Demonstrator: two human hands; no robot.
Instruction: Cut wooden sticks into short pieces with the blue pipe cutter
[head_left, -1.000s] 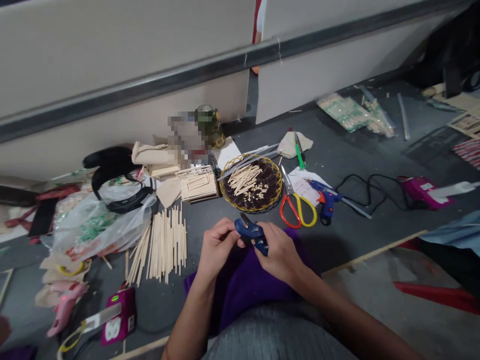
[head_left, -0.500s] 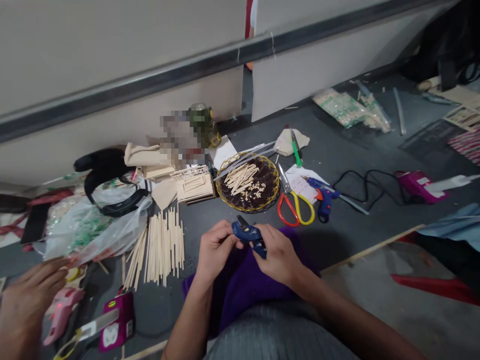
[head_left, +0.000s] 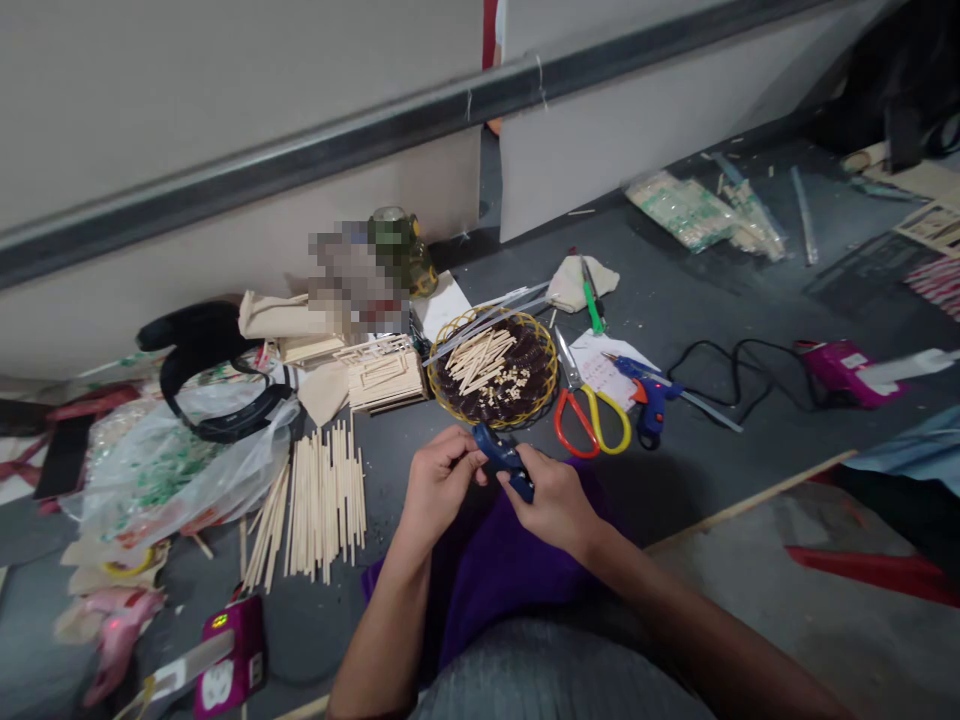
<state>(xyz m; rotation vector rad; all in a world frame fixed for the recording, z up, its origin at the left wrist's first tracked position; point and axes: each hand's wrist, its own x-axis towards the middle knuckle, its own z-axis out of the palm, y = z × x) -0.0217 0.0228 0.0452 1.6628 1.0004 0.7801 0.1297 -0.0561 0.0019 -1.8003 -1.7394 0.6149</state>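
My right hand [head_left: 551,500] is wrapped round a dark blue hand cutter [head_left: 504,458], which points up and to the left over a purple cloth [head_left: 487,600]. Close by the cutter's head, my left hand [head_left: 444,478] has its fingertips pinched together. Whatever small piece lies in that pinch is too hidden to make out. Just beyond the hands sits a round woven basket [head_left: 552,385] with a yellow rim, holding thin wooden sticks [head_left: 480,360] and small cut bits [head_left: 506,383]. Left of my left hand, long wooden sticks [head_left: 322,500] lie side by side on the dark table.
Scissors [head_left: 585,400] with red and yellow handles lie right of the basket, beside a blue glue gun [head_left: 649,395] and its cord. A stacked stick frame [head_left: 386,375] stands left of the basket. A pink glue gun [head_left: 120,630] and purple box [head_left: 232,655] lie front left.
The cutter has turned slightly in my right hand, and its dark upper jaw no longer shows apart. Another person's hand at the lower left has gone from view.
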